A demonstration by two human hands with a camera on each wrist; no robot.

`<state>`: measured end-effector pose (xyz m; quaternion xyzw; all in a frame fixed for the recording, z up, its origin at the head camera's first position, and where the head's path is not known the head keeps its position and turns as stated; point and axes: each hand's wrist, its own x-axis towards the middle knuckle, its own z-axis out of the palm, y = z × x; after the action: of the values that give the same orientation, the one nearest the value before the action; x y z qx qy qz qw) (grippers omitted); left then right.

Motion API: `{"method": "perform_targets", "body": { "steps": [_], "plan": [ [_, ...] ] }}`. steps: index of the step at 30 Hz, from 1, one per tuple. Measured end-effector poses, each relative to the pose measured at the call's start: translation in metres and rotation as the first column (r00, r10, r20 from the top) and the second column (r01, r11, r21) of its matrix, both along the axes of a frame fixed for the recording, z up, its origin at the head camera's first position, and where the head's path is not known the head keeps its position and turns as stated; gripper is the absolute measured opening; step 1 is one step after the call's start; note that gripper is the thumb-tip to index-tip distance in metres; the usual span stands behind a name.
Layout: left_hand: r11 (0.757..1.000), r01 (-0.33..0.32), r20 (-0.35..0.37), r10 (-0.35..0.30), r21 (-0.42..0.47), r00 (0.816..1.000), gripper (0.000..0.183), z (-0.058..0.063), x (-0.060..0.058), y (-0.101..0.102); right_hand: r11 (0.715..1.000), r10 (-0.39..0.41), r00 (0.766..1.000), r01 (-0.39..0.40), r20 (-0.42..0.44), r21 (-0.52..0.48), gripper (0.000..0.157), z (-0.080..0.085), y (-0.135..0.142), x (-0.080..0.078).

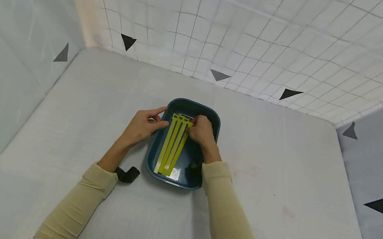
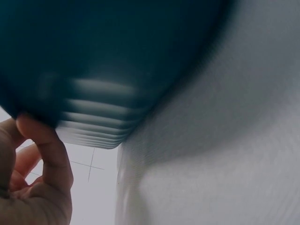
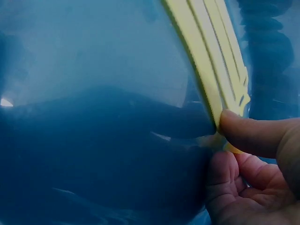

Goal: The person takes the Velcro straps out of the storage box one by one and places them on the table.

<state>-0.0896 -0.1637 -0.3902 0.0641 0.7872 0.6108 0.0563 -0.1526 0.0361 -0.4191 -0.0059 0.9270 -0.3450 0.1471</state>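
A dark teal plastic tub (image 1: 189,169) stands on the white surface. Several flat yellow-green strips (image 1: 172,145) lie lengthwise inside it, side by side, with notched wider ends at the far side. My right hand (image 1: 202,131) reaches into the tub and pinches the far end of the rightmost strip between thumb and fingers. In the right wrist view that strip (image 3: 197,51) shows a finely toothed edge. At the tub's left rim, my left hand (image 1: 142,126) grips the edge, its thumb over the rim and forefinger stretched along the outside. The left wrist view shows the tub's outer wall (image 2: 103,61) close up.
A black strap end (image 1: 127,175) hangs by the left wrist. A dark piece (image 1: 193,167) shows beneath the right wrist. White sheeting with grid lines (image 1: 204,30) rises behind the surface, and pale walls (image 1: 381,164) stand at both sides, marked with dark triangles.
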Motion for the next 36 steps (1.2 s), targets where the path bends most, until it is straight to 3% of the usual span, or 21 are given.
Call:
{"method": "perform_targets", "body": {
  "steps": [6, 20, 30, 36],
  "plan": [
    [1.000, 0.021, -0.007, -0.020, 0.021, 1.000, 0.052, -0.004, -0.002, 0.000, 0.999, -0.052, 0.999, 0.052, -0.005, 0.002, 0.020, 0.004, 0.003, 0.004],
    [0.999, 0.037, -0.016, -0.037, 0.022, 0.999, 0.052, -0.007, -0.003, -0.001, 0.987, -0.090, 0.991, 0.076, -0.094, -0.143, 0.037, 0.009, 0.005, 0.008],
    [0.999, 0.036, 0.000, -0.036, 0.036, 0.999, 0.052, -0.008, -0.004, -0.002, 0.972, -0.113, 0.988, 0.088, -0.103, -0.218, 0.022, 0.012, 0.002, 0.011],
    [0.999, 0.034, 0.005, -0.034, 0.034, 0.999, 0.052, -0.006, -0.004, -0.002, 0.964, -0.114, 0.990, 0.090, -0.083, -0.251, 0.020, 0.017, -0.001, 0.013]
  ]
}}
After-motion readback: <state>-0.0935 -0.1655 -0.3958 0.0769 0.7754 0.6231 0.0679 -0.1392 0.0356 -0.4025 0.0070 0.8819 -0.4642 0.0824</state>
